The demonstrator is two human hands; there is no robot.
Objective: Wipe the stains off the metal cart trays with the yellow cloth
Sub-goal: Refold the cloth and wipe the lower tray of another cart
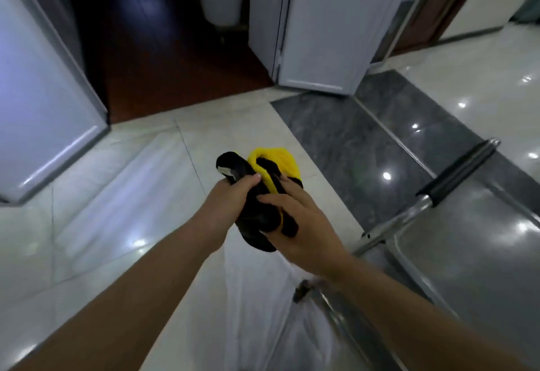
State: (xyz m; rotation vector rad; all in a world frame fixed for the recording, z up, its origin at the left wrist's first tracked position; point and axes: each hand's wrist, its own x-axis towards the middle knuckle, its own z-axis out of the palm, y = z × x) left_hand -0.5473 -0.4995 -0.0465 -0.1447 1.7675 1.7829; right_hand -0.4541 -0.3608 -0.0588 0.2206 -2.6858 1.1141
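A bunched cloth, yellow on one face and black on the other, is held up in front of me over the floor. My left hand grips its black upper part with curled fingers. My right hand grips the lower part, with the thumb across the black fabric and the fingers under it. The metal cart tray lies to the right of my hands, shiny and flat. The cart's handle bar with a black grip crosses above the tray's far end.
Glossy white floor tiles spread under my hands, with a dark grey stone strip beyond. A white folding door stands ahead, a white panel on the left, and a dark doorway with wooden floor between them.
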